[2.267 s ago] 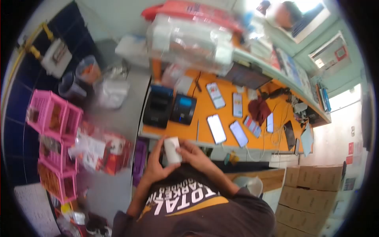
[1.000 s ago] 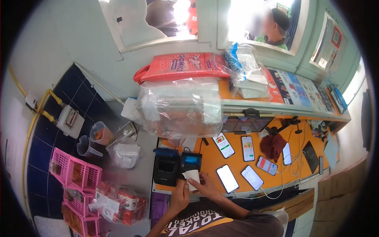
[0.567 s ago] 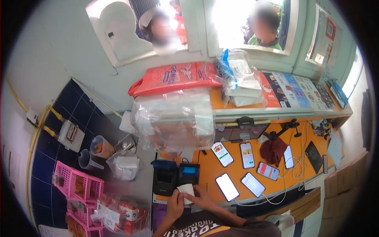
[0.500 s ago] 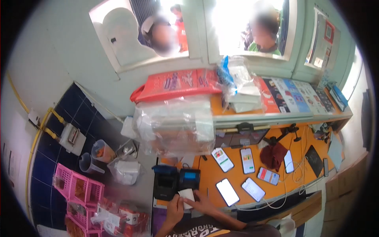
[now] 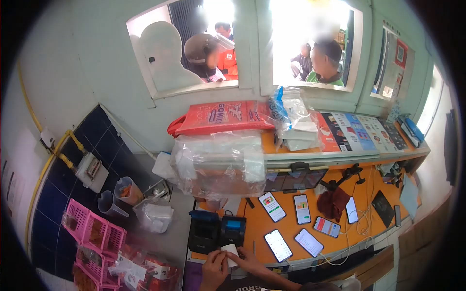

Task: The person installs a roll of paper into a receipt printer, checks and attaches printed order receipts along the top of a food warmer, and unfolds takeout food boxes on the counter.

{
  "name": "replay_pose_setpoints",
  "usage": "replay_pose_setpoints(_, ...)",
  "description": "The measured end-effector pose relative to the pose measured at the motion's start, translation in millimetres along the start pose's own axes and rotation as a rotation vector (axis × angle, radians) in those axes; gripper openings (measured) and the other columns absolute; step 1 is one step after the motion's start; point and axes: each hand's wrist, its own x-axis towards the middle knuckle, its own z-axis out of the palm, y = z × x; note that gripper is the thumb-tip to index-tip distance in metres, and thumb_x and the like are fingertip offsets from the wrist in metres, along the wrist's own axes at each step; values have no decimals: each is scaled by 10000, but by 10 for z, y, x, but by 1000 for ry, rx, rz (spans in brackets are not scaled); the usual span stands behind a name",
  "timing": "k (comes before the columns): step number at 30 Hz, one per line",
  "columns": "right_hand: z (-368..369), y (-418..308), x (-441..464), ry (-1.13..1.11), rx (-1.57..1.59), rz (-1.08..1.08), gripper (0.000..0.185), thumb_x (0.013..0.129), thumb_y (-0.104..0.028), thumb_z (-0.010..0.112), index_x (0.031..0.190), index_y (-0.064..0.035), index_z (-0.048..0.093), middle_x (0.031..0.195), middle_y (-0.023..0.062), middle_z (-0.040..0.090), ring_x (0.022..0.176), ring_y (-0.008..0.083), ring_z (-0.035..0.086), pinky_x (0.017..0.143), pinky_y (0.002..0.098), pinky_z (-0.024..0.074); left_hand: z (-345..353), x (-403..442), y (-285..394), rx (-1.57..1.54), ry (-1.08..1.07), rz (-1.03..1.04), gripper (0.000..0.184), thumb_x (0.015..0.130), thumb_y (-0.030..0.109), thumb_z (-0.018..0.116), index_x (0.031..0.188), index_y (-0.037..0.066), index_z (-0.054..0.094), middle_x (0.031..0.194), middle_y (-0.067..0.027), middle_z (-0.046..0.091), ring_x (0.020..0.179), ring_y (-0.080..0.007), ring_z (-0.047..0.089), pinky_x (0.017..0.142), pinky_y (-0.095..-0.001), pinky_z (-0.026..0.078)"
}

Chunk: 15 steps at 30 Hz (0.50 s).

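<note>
1. Our left hand [image 5: 214, 264] has its fingers bunched at the near-left side of a white paper roll [image 5: 230, 250]; its grip is narrow, holding the roll.
2. Our right hand [image 5: 245, 260] grips the same roll from the other side, thumb laid across it.
3. We have the roll between both hands at the near edge of the orange table [image 5: 257, 237], just in front of two dark devices.
4. Of these, the black printer [image 5: 201, 235] stands on the left with its lid raised; the smaller device [image 5: 233, 232], blue on top, sits close beside it.
5. To the right of our hands we see a white-screened phone [image 5: 278, 245] and, next to it, another lit phone [image 5: 309, 242].
6. Beyond them lies a maroon cloth [image 5: 333, 202].
</note>
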Motion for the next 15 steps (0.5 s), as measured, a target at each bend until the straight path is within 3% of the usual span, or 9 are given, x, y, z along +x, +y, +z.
replay_pose_setpoints(1,29,-10,-10,3,1,10,606,985,-474,704,1278,41,578,1119,134,665,1008,188,672,732,303,603,12,-24,-36,-4,-6,-7,178,961,112,701,1114,28,735,1100,-172,670,834,-356,700,683,-416,576)
replay_pose_setpoints(3,119,4,-70,33,58,-44,545,1009,-463,675,1264,13,597,1097,100,661,989,162,658,767,292,576,67,-147,-159,-50,35,-28,104,928,29,679,1029,8,689,918,-162,666,708,-336,683,630,-383,539)
replay_pose_setpoints(4,174,-85,-135,80,0,-51,472,1026,-436,661,1235,-15,610,1068,75,654,977,133,642,790,287,547,3,-174,-148,-58,-16,-78,226,858,15,730,1084,22,719,1010,-139,682,831,-342,727,673,-403,582)
replay_pose_setpoints(7,241,-89,-149,2,89,-178,388,1052,-358,640,1231,-15,599,1079,68,652,971,117,623,830,284,523,-150,-122,-64,-37,-16,-70,225,853,-5,732,1076,21,715,1009,-141,681,821,-344,723,676,-394,583)
replay_pose_setpoints(9,304,-130,-189,24,117,-149,383,1057,-340,634,1246,-11,589,1097,60,656,979,109,626,840,277,521,-203,-138,-64,-44,3,-59,225,854,-10,731,1077,20,712,1011,-142,681,825,-345,722,681,-392,583)
replay_pose_setpoints(10,315,-89,-173,25,112,-130,383,1057,-340,634,1246,-11,589,1097,60,656,979,109,626,840,277,521,-222,-140,-63,-40,41,-17,225,856,-15,731,1077,18,709,1014,-143,681,828,-346,720,686,-390,584)
replay_pose_setpoints(12,335,8,-130,23,79,-200,502,1037,-361,657,1340,26,554,1146,114,661,986,153,683,714,290,611,-282,-144,-40,-60,32,-42,223,860,-16,729,1080,14,705,1015,-142,682,835,-346,720,693,-389,583)
replay_pose_setpoints(15,398,-44,-183,29,100,-218,514,1038,-360,655,1343,39,544,1148,132,660,995,158,682,726,283,609,-339,-123,-7,-89,20,-71,220,872,-26,715,1090,1,697,1012,-142,685,855,-342,720,711,-388,581)
